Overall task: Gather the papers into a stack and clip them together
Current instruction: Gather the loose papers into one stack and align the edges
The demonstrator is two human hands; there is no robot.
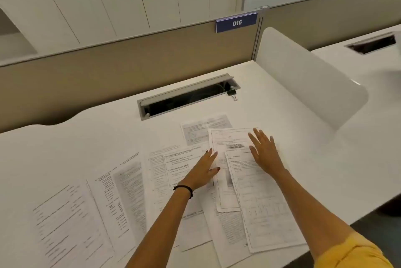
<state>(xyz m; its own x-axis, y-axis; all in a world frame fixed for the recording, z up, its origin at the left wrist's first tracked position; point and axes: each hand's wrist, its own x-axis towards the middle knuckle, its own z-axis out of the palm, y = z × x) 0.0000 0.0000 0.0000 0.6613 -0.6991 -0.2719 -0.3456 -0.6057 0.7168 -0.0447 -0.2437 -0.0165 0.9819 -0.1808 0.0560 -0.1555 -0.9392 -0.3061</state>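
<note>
Several printed papers lie spread over the white desk [86,137], some overlapping. My right hand [263,152] rests flat, fingers apart, on the top sheet [264,207] of a loose pile at the right. My left hand [201,172] lies flat with fingers spread on a neighbouring sheet [173,163], its fingertips touching the pile's left edge. More sheets [65,224] lie apart at the left, and one sheet [199,128] sits farther back. A black binder clip [232,93] lies at the right end of the cable slot, away from both hands.
An open cable slot [186,96] with a grey lid cuts into the desk behind the papers. A white curved divider [303,76] stands at the right. A beige partition [130,59] with a blue "016" plate [237,22] runs along the back.
</note>
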